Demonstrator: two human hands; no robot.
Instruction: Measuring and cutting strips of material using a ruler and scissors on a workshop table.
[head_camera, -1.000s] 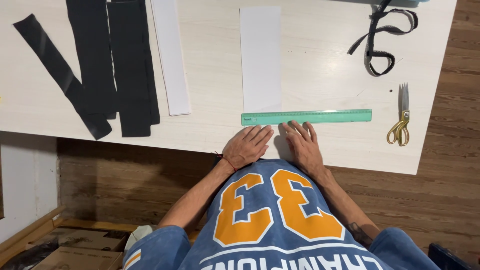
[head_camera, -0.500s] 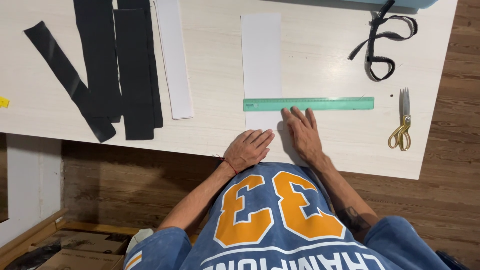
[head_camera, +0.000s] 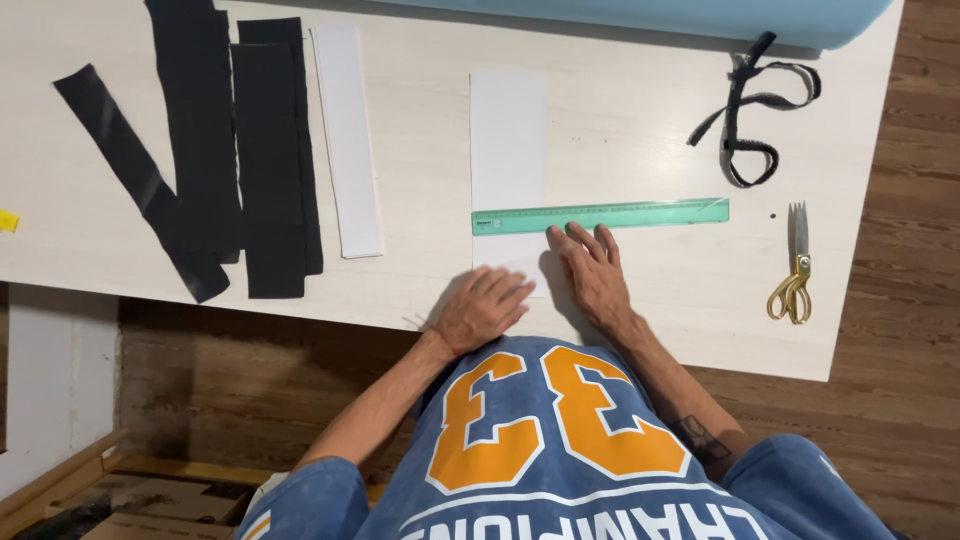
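Observation:
A white paper strip (head_camera: 508, 150) lies lengthwise on the pale table (head_camera: 640, 140), running toward me. A green transparent ruler (head_camera: 600, 216) lies across its near part. My left hand (head_camera: 482, 310) rests flat on the strip's near end at the table's front edge, fingers apart. Beside it, my right hand (head_camera: 592, 272) lies flat with its fingertips just short of the ruler's near edge. Neither hand holds anything.
Several black strips (head_camera: 235, 150) and a second white strip (head_camera: 347, 140) lie at the left. A loop of black ribbon (head_camera: 748, 115) and gold-handled scissors (head_camera: 795, 272) are at the right. A light blue roll (head_camera: 700, 18) runs along the far edge.
The ruler has slid away from me, farther up the white strip. My right hand followed it forward; my left hand stayed near the table's front edge.

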